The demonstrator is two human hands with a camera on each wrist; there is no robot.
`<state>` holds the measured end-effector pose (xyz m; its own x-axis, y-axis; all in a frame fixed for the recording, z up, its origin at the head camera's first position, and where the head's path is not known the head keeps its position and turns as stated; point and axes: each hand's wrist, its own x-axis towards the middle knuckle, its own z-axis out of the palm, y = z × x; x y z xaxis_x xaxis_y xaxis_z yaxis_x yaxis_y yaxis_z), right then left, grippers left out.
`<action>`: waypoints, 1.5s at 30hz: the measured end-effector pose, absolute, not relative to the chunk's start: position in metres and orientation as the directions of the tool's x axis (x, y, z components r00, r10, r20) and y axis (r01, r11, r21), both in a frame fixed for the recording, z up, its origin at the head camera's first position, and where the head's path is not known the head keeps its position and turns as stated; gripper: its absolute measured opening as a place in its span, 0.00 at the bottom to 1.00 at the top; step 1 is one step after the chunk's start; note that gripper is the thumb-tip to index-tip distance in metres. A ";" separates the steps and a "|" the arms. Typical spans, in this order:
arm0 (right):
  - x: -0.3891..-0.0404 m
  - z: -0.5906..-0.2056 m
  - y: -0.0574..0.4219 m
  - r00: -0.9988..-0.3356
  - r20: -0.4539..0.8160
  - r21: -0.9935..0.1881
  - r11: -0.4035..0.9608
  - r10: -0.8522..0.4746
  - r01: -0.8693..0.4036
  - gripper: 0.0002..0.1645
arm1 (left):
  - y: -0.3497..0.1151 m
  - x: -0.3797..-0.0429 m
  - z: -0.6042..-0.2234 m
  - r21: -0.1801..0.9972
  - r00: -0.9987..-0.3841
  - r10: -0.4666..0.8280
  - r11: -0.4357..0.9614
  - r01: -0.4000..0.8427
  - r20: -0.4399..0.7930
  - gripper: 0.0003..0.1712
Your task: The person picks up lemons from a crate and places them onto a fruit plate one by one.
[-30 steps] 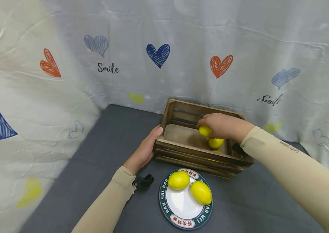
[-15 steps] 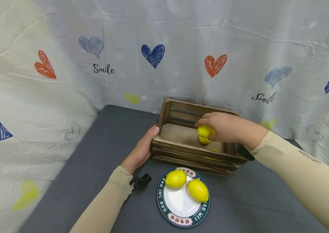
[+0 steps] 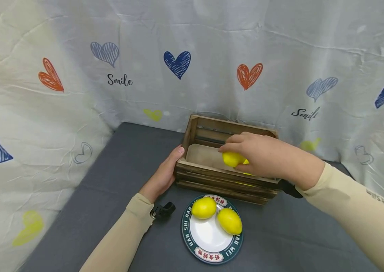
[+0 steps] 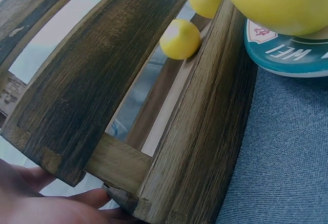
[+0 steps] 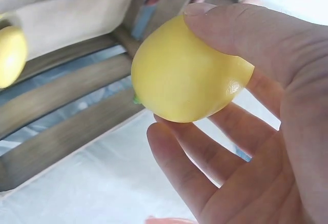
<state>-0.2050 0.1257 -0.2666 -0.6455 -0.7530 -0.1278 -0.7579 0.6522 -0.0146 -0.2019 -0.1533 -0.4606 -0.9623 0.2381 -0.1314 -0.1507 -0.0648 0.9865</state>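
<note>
My right hand (image 3: 258, 155) pinches a yellow lemon (image 5: 184, 73) between thumb and fingers, over the inside of a brown slatted wooden crate (image 3: 219, 183). Below that hand, other lemons inside the crate are mostly hidden in the head view; a lemon (image 4: 180, 39) shows between the slats in the left wrist view. At the crate's left end, my left hand (image 3: 162, 175) grips the corner, thumb up at the rim and fingers against the side. In front of the crate, a white plate (image 3: 208, 236) with a green lettered rim bears two lemons, left (image 3: 204, 208) and right (image 3: 229, 221).
Dark grey cloth (image 3: 137, 151) covers the table. A pale curtain (image 3: 212, 34) printed with hearts hangs right behind the crate and along the left side. A black wrist strap mount (image 3: 164, 209) juts from my left wrist toward the plate.
My right hand, holding the lemon, has tilted and come slightly toward the crate's front side. The whole head view has shifted a little. My left hand keeps its place on the crate.
</note>
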 end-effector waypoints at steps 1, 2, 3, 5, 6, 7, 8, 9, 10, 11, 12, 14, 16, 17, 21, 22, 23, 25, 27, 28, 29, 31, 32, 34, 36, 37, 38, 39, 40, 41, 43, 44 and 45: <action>-0.202 -0.266 0.125 -0.638 -0.122 -0.013 0.644 -0.761 -0.765 0.35 | -0.153 -0.201 -0.461 0.986 -0.962 0.239 -0.066 -0.152 -0.132 0.50; -0.198 -0.266 0.124 -0.630 -0.115 -0.011 0.636 -0.768 -0.772 0.36 | -0.153 -0.201 -0.462 0.986 -0.962 0.240 -0.067 -0.154 -0.134 0.50; -0.195 -0.265 0.124 -0.624 -0.109 -0.010 0.628 -0.774 -0.778 0.36 | -0.153 -0.201 -0.462 0.986 -0.961 0.241 -0.067 -0.153 -0.133 0.50; -0.188 -0.265 0.123 -0.607 -0.094 -0.009 0.610 -0.789 -0.792 0.37 | -0.152 -0.201 -0.462 0.986 -0.960 0.245 -0.065 -0.155 -0.135 0.50; -0.185 -0.264 0.123 -0.597 -0.084 -0.008 0.600 -0.797 -0.800 0.37 | -0.152 -0.201 -0.462 0.986 -0.960 0.245 -0.065 -0.154 -0.134 0.51; -0.182 -0.264 0.123 -0.589 -0.075 -0.007 0.591 -0.805 -0.807 0.36 | -0.152 -0.201 -0.461 0.986 -0.960 0.247 -0.069 -0.154 -0.132 0.51; -0.178 -0.264 0.122 -0.579 -0.066 -0.006 0.580 -0.813 -0.814 0.36 | -0.152 -0.201 -0.461 0.986 -0.960 0.247 -0.069 -0.152 -0.131 0.51; -0.175 -0.264 0.122 -0.567 -0.058 -0.002 0.569 -0.821 -0.823 0.36 | -0.152 -0.202 -0.460 0.986 -0.960 0.248 -0.070 -0.150 -0.128 0.51; -0.171 -0.264 0.121 -0.557 -0.052 0.001 0.557 -0.829 -0.830 0.36 | -0.151 -0.202 -0.460 0.986 -0.961 0.246 -0.072 -0.148 -0.127 0.51; -0.168 -0.265 0.120 -0.546 -0.049 0.008 0.547 -0.836 -0.837 0.37 | -0.151 -0.202 -0.459 0.987 -0.962 0.245 -0.073 -0.145 -0.123 0.51; -0.164 -0.265 0.119 -0.535 -0.048 0.014 0.535 -0.843 -0.845 0.36 | -0.151 -0.203 -0.458 0.987 -0.962 0.243 -0.075 -0.143 -0.121 0.51; -0.156 -0.267 0.116 -0.513 -0.057 0.019 0.513 -0.856 -0.858 0.36 | -0.151 -0.203 -0.457 0.987 -0.963 0.241 -0.078 -0.142 -0.119 0.51; -0.148 -0.271 0.113 -0.498 -0.076 0.016 0.498 -0.864 -0.867 0.36 | -0.151 -0.204 -0.457 0.986 -0.964 0.239 -0.081 -0.142 -0.120 0.51; -0.144 -0.273 0.111 -0.488 -0.084 0.020 0.488 -0.869 -0.872 0.36 | -0.152 -0.204 -0.457 0.986 -0.964 0.238 -0.085 -0.144 -0.120 0.51; -0.130 -0.286 0.105 -0.454 -0.109 0.012 0.455 -0.884 -0.890 0.36 | -0.153 -0.205 -0.457 0.985 -0.964 0.237 -0.087 -0.146 -0.122 0.51; -0.127 -0.291 0.103 -0.440 -0.105 0.013 0.441 -0.892 -0.897 0.35 | -0.153 -0.205 -0.457 0.985 -0.964 0.237 -0.089 -0.145 -0.120 0.51; -0.123 -0.296 0.102 -0.427 -0.102 0.015 0.428 -0.899 -0.904 0.35 | -0.153 -0.205 -0.456 0.986 -0.964 0.239 -0.087 -0.145 -0.120 0.50; -0.117 -0.309 0.100 -0.402 -0.087 0.013 0.402 -0.912 -0.916 0.34 | -0.153 -0.204 -0.456 0.987 -0.963 0.241 -0.083 -0.140 -0.117 0.50; -0.110 -0.321 0.098 -0.389 -0.083 0.009 0.390 -0.917 -0.921 0.33 | -0.152 -0.204 -0.456 0.988 -0.964 0.239 -0.077 -0.137 -0.115 0.51; -0.107 -0.328 0.097 -0.384 -0.084 0.006 0.385 -0.919 -0.923 0.32 | -0.152 -0.205 -0.457 0.988 -0.964 0.238 -0.073 -0.138 -0.117 0.51; -0.103 -0.334 0.096 -0.385 -0.095 -0.001 0.387 -0.918 -0.922 0.33 | -0.152 -0.205 -0.457 0.988 -0.963 0.239 -0.068 -0.142 -0.122 0.51; -0.098 -0.344 0.095 -0.392 -0.121 -0.019 0.397 -0.912 -0.918 0.33 | -0.151 -0.205 -0.458 0.987 -0.963 0.239 -0.064 -0.144 -0.125 0.51; -0.096 -0.349 0.094 -0.397 -0.140 -0.030 0.405 -0.907 -0.914 0.33 | -0.152 -0.205 -0.457 0.988 -0.963 0.240 -0.059 -0.144 -0.126 0.51; -0.092 -0.357 0.092 -0.399 -0.170 -0.032 0.410 -0.901 -0.911 0.33 | -0.152 -0.206 -0.457 0.988 -0.962 0.241 -0.057 -0.145 -0.127 0.51; -0.089 -0.365 0.091 -0.399 -0.193 -0.033 0.412 -0.896 -0.910 0.33 | -0.151 -0.205 -0.456 0.988 -0.962 0.243 -0.062 -0.143 -0.123 0.51; -0.087 -0.369 0.090 -0.398 -0.197 -0.035 0.412 -0.896 -0.911 0.33 | -0.151 -0.205 -0.455 0.988 -0.962 0.244 -0.063 -0.142 -0.122 0.51; -0.086 -0.372 0.090 -0.396 -0.199 -0.029 0.409 -0.896 -0.912 0.33 | -0.151 -0.205 -0.455 0.988 -0.962 0.246 -0.064 -0.141 -0.121 0.51; -0.084 -0.376 0.090 -0.392 -0.199 -0.026 0.405 -0.898 -0.914 0.33 | -0.151 -0.205 -0.455 0.988 -0.962 0.247 -0.064 -0.140 -0.120 0.51; -0.083 -0.379 0.090 -0.392 -0.197 -0.024 0.404 -0.898 -0.914 0.32 | -0.151 -0.204 -0.455 0.988 -0.961 0.251 -0.065 -0.138 -0.118 0.51; -0.082 -0.383 0.090 -0.395 -0.201 -0.034 0.409 -0.897 -0.912 0.32 | -0.151 -0.204 -0.455 0.988 -0.960 0.253 -0.064 -0.139 -0.119 0.51; -0.080 -0.389 0.090 -0.398 -0.202 -0.048 0.415 -0.895 -0.909 0.31 | -0.152 -0.203 -0.455 0.989 -0.960 0.253 -0.058 -0.138 -0.119 0.50; -0.079 -0.392 0.090 -0.399 -0.203 -0.051 0.417 -0.894 -0.907 0.30 | -0.152 -0.202 -0.455 0.989 -0.960 0.252 -0.057 -0.139 -0.121 0.50; -0.078 -0.395 0.090 -0.400 -0.207 -0.060 0.420 -0.893 -0.906 0.30 | -0.153 -0.202 -0.455 0.989 -0.961 0.249 -0.056 -0.140 -0.122 0.50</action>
<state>-0.0784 0.0901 -0.3951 -0.3999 -0.8928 -0.2075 -0.9057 0.4196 -0.0602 -0.2020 -0.1527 -0.4553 -0.9607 0.2495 -0.1216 -0.1396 -0.0556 0.9887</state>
